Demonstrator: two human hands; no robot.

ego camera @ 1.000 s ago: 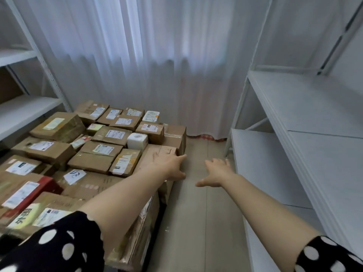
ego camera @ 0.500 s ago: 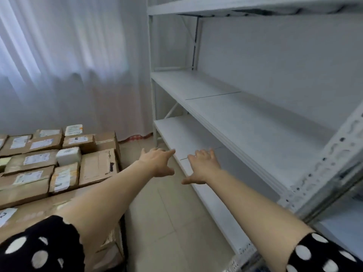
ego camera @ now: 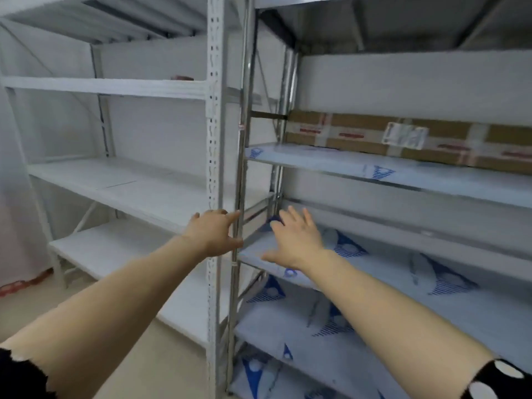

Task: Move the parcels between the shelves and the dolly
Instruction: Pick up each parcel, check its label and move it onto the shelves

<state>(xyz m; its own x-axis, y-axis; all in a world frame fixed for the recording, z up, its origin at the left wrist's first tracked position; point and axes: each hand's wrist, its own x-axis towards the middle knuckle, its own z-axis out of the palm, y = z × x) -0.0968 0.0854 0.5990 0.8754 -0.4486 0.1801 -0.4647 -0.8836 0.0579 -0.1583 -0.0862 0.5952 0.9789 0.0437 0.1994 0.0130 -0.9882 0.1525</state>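
Well, both arms reached out toward the shelves. The left hand [ego camera: 214, 233] was in front of the white post [ego camera: 214, 139], just beside the shiny metal post [ego camera: 241, 168]. Its fingers were loosely bent, one finger pointed at the metal post, and it held nothing. I could not tell if that finger touched the post.

The right hand [ego camera: 298, 243] was wide open, with its fingers spread out straight. It was over the metal shelf [ego camera: 388, 254] with the blue and white cover, and it held nothing too. I could not tell if it touched the shelf.

One long brown parcel [ego camera: 359, 131] lay on the upper shelf [ego camera: 331, 165], the next one above the right hand. It sat at the back, by the wall, well apart from both hands. It had tape with red marks and a white label [ego camera: 404, 135] on its front.

To the left stood the white shelves [ego camera: 129, 185]. A small reddish thing [ego camera: 181, 78] sat on a higher white shelf, too blurry to name. A pale curtain [ego camera: 11, 197] hung at the far left. The right sleeve [ego camera: 501, 381] was black with white dots.
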